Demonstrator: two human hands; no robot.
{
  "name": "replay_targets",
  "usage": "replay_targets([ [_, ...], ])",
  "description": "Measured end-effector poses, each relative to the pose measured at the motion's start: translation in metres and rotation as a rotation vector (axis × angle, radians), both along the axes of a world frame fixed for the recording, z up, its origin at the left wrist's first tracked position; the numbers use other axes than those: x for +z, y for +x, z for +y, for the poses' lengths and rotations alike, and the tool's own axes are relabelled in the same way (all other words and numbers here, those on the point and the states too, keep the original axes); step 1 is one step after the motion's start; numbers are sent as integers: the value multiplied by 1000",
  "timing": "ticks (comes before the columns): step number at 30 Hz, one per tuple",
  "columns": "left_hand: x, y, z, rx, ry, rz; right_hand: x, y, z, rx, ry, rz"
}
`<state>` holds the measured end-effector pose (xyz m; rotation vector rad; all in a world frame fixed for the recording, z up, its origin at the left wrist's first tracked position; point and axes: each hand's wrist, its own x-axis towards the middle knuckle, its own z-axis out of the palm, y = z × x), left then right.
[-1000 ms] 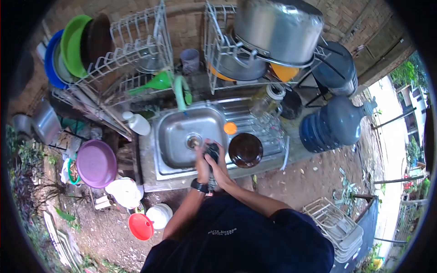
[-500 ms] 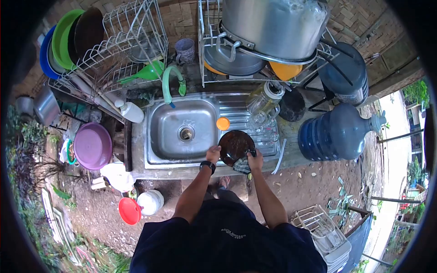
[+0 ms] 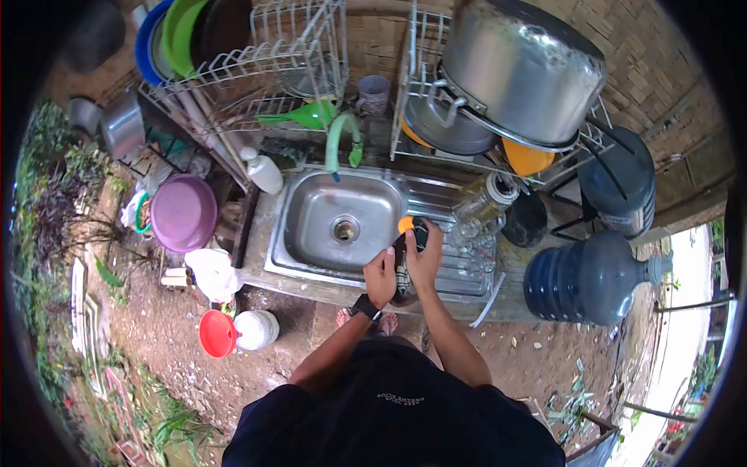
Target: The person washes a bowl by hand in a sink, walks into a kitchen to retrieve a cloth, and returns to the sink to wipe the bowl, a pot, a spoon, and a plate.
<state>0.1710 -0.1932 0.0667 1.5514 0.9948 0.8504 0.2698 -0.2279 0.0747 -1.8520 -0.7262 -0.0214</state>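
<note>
A dark round lid or pan (image 3: 400, 251), seen nearly edge-on, is between my hands at the right side of the steel sink (image 3: 342, 210). My left hand (image 3: 380, 278) grips its left side, with a black watch on the wrist. My right hand (image 3: 424, 257) closes on its right side near the top. Below the fingers a checked cloth (image 3: 402, 279) lies against the dark piece. Just behind it an orange lid (image 3: 405, 224) shows partly. Glasses (image 3: 475, 233) and a clear jar (image 3: 486, 196) stand on the ribbed drainboard to the right.
A green tap (image 3: 340, 140) curves over the sink's back edge. White wire racks (image 3: 401, 124) hold a large pot (image 3: 521, 74). A blue water jug (image 3: 587, 278) lies at the right. Left are a soap bottle (image 3: 264, 173), purple basin (image 3: 184, 212) and red bowl (image 3: 217, 334).
The dark round piece has turned from face-up to nearly edge-on. My right hand has moved up along its side. The whole view has shifted, with the sink now further right and tilted.
</note>
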Motion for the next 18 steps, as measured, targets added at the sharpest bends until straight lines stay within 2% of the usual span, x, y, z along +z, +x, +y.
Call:
replay_targets([
  [3, 22, -8, 32, 142, 57, -80, 28, -32, 15, 299, 39, -139],
  [4, 28, -14, 45, 172, -1, -121, 29, -47, 4, 399, 70, -173],
  [5, 35, -18, 55, 189, -17, -278, 30, -55, -2, 499, 106, -218],
  [8, 60, -41, 74, 239, -98, -245, 5, -56, -17, 385, 136, -334],
  [9, 66, -47, 76, 205, -95, -213, 14, -50, -9, 240, 80, -290],
  [11, 69, -60, 72, 127, -101, -134, 46, -27, 24, 140, 108, 20],
  [12, 67, -66, 69, 77, -86, -93, 64, -21, 40, 223, 79, -7],
  [15, 67, -55, 68, 199, -99, -216, 92, -43, 64, 323, 20, -240],
  [16, 71, -61, 74, 183, -139, -127, 98, -61, 65, 381, 30, -305],
  [18, 87, -64, 75, 212, -65, -312, 104, -87, 52, 514, 49, -373],
])
